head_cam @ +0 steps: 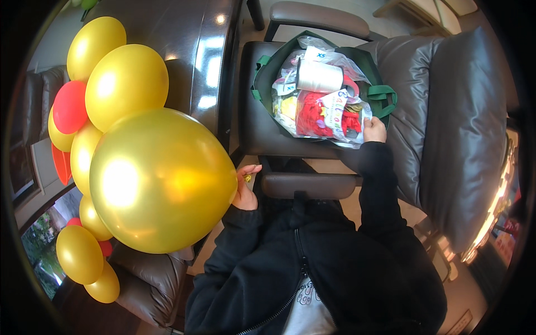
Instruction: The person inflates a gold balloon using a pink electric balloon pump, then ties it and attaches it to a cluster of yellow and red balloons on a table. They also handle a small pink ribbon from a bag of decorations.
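Note:
A large inflated gold balloon point(163, 184) fills the left of the view. My left hand point(246, 193) holds it at its neck, and a bit of the gold neck point(248, 178) shows between the fingers. My right hand point(374, 130) pinches the edge of a clear plastic pack of red balloons point(316, 119), which bears printed writing. That pack lies on top in an open green fabric bag point(377, 67). On it rests a spool of white ribbon point(320, 76), with a roll of pink tape point(351, 86) beside it. Yellow balloons point(289, 106) show through other plastic.
The green bag stands on a dark leather armchair point(259, 130) with padded armrests point(310, 185). Gold balloons point(127, 86) and red balloons point(70, 107) cluster by a glossy dark table point(184, 25). Another leather chair point(146, 280) is at lower left.

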`<action>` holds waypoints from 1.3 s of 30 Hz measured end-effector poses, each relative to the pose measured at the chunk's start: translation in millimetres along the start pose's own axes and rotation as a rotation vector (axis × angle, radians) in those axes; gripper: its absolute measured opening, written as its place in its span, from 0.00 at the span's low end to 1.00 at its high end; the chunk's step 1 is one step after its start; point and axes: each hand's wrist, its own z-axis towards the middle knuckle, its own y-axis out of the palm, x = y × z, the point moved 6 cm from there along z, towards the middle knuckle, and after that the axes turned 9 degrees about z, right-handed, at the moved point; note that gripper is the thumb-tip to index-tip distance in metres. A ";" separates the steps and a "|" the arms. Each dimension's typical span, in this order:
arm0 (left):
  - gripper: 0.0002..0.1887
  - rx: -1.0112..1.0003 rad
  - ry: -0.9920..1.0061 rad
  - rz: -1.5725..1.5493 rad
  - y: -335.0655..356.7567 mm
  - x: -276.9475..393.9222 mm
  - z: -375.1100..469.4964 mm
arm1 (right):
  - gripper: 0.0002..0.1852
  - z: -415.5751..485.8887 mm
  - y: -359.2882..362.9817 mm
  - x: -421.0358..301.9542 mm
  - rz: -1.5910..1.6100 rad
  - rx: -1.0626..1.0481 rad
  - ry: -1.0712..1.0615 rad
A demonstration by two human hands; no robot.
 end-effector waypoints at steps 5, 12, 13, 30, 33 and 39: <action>0.19 -0.074 -0.022 0.086 0.6 -13.5 -7.3 | 0.12 -8.1 5.9 -7.0 -0.113 0.029 -0.031; 0.10 -0.161 0.390 0.039 27.1 -10.4 6.8 | 0.09 -21.0 4.2 -29.9 -0.153 -0.151 -0.094; 0.09 -0.145 0.386 0.086 34.0 -11.0 8.7 | 0.08 -24.2 0.5 -30.5 -0.014 -0.212 -0.076; 0.16 -0.178 0.250 0.045 49.5 -5.6 2.5 | 0.08 -62.3 -14.7 -44.4 0.283 -0.054 -0.042; 0.17 -0.154 0.299 0.068 40.0 6.9 -3.0 | 0.08 -70.6 -15.1 -46.1 0.272 -0.066 -0.098; 0.23 -0.225 0.324 0.044 36.1 0.0 -2.5 | 0.10 -69.0 -2.8 -34.9 0.355 -0.016 -0.119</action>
